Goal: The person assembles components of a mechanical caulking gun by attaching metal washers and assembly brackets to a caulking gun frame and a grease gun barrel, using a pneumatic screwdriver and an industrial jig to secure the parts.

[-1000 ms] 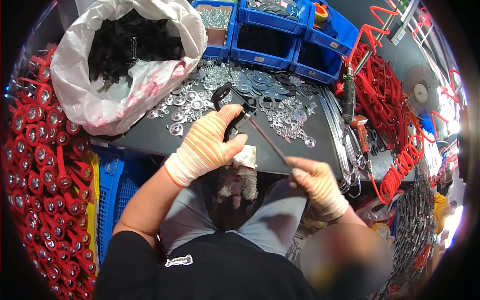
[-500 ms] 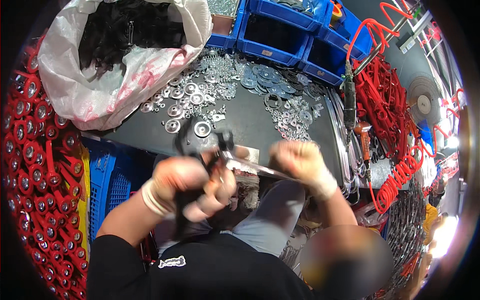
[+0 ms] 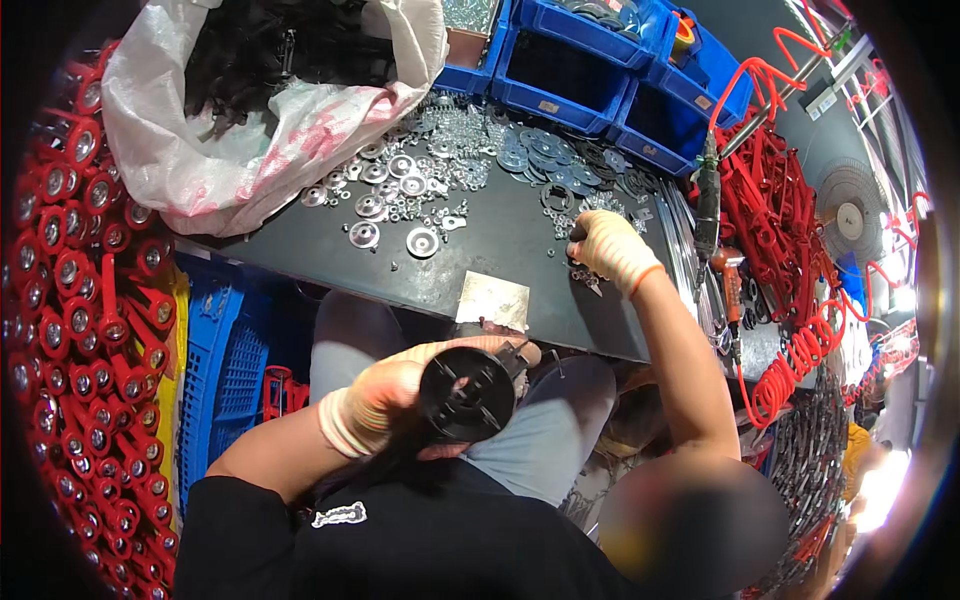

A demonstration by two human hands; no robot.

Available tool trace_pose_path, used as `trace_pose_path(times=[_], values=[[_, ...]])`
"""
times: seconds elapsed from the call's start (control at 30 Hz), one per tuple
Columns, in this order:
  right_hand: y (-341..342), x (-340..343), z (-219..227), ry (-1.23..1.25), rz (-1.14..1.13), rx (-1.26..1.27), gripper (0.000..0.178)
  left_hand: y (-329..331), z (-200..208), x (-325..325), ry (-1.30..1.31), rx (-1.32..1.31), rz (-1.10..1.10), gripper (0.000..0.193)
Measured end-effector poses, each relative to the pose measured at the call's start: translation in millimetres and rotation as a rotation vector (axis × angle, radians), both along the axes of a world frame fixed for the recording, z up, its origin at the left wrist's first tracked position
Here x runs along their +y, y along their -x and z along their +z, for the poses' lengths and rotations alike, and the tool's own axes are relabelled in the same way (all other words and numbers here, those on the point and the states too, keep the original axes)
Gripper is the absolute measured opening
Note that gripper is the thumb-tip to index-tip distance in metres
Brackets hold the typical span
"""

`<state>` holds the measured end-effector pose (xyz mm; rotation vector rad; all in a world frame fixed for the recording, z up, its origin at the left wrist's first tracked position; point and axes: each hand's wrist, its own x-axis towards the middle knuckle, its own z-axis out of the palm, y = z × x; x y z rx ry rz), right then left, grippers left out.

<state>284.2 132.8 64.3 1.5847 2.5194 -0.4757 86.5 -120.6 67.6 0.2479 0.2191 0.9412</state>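
Observation:
In a pale knit glove, my left hand grips a black plastic part with a round, spoked, cup-like end, held over my lap at the table's front edge. A thin metal rod shows just right of it; whether it is joined to the part I cannot tell. My right hand, gloved too, reaches onto the table's right side. Its fingers are bent together among small metal pieces, and whatever lies between them is hidden.
Round metal discs, springs and nuts cover the dark tabletop. Behind are a white sack of black parts and blue bins. Red parts pile up at left. An orange-handled air tool and coiled red hose hang right.
My right hand has let go of the long metal rod and moved up onto the small parts. The black part, still in my left hand, now lies lower with its round end facing up.

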Motion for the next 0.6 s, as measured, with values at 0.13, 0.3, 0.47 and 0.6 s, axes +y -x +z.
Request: trace_pose_path(times=[0.13,0.3,0.47,0.6], values=[[-25,3,-8,0.096,-0.110,0.348,0.026,-17,-12,1,-0.172,0.170,0.033,0.071],[-40,-108,30,0.544,-0.208,1.240,0.036,-33,-3,0,-0.233,0.402,0.125,0.072],[-45,-211,43,0.727,-0.393,1.313,0.030,-52,1,2,-0.324,0.560,0.124,0.057],[-53,-231,37,0.637,-0.402,1.255,0.032,-66,-6,-8,-0.351,0.555,0.113,0.054]])
